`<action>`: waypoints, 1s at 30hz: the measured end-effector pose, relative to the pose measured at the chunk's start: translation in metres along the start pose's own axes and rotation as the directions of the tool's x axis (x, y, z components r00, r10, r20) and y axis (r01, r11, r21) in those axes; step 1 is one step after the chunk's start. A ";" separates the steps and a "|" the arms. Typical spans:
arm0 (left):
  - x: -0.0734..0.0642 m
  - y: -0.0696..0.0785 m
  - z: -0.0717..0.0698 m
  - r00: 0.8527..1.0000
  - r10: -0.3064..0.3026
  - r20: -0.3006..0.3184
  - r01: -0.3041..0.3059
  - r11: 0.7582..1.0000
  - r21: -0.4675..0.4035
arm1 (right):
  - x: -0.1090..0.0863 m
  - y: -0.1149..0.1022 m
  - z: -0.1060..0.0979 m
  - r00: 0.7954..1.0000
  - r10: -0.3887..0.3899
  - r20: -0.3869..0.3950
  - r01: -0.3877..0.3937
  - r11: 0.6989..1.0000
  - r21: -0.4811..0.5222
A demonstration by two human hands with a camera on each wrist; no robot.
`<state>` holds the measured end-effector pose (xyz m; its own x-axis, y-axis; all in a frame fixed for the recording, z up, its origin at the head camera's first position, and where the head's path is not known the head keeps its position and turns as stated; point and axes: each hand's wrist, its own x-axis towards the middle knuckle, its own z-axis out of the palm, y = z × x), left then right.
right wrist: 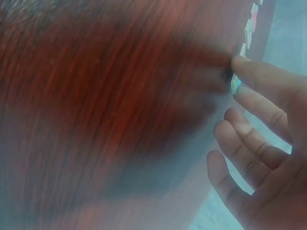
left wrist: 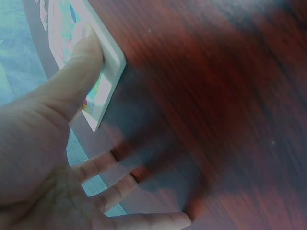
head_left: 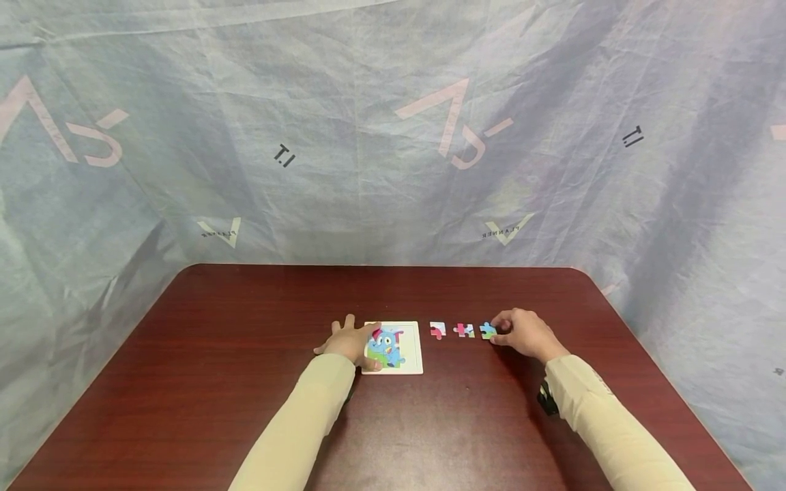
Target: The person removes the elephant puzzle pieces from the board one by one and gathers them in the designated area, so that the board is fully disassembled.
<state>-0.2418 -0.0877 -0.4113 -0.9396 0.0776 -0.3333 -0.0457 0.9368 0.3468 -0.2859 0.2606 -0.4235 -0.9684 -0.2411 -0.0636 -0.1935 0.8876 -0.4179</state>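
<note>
Head view: the person's left hand (head_left: 347, 343) lies spread out and grasps nothing, its thumb resting on the near left corner of a white puzzle board (head_left: 393, 372) and another finger reaching over the board's far left part. The left wrist view shows the thumb on the board, with the other fingers extended beside it, over the tabletop. Off to the right, the right hand (head_left: 529, 334) pinches a blue-and-green puzzle piece (head_left: 487, 331) between thumb and forefinger; from the right wrist, I see its other fingers bent and holding nothing. That piece is the last in a row of three right of the board: nearest the board sits a pink-and-white piece (head_left: 438, 329), and between the two lies a pink piece with some green (head_left: 464, 330), each apart from its neighbours. On the board, a blue elephant picture (head_left: 385, 346) fills the left part, while a white strip shows along the right. Pale yellow sleeves (head_left: 291, 426) cover both forearms, and something black (head_left: 546, 399) sits under the right wrist. All of it is on a reddish-brown wooden table (head_left: 221, 341) with rounded far corners, and behind hangs a creased grey-blue sheet (head_left: 368, 170) printed with faded letters and shapes.
</note>
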 end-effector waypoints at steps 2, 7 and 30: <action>0.000 0.000 0.000 1.000 -0.001 0.004 0.001 1.000 0.003 | 0.000 0.000 0.000 1.000 0.009 0.000 -0.009 1.000 0.000; -0.001 0.001 0.000 1.000 0.002 0.000 -0.002 1.000 0.009 | -0.001 -0.001 0.001 1.000 0.015 0.004 -0.015 1.000 0.007; 0.002 -0.001 0.002 1.000 0.004 -0.010 -0.004 1.000 0.001 | -0.013 -0.021 0.010 0.984 -0.101 -0.145 0.122 0.982 0.142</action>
<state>-0.2431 -0.0884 -0.4138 -0.9431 0.0784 -0.3230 -0.0410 0.9369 0.3472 -0.2681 0.2409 -0.4231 -0.9563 -0.2702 0.1115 -0.2860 0.7865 -0.5474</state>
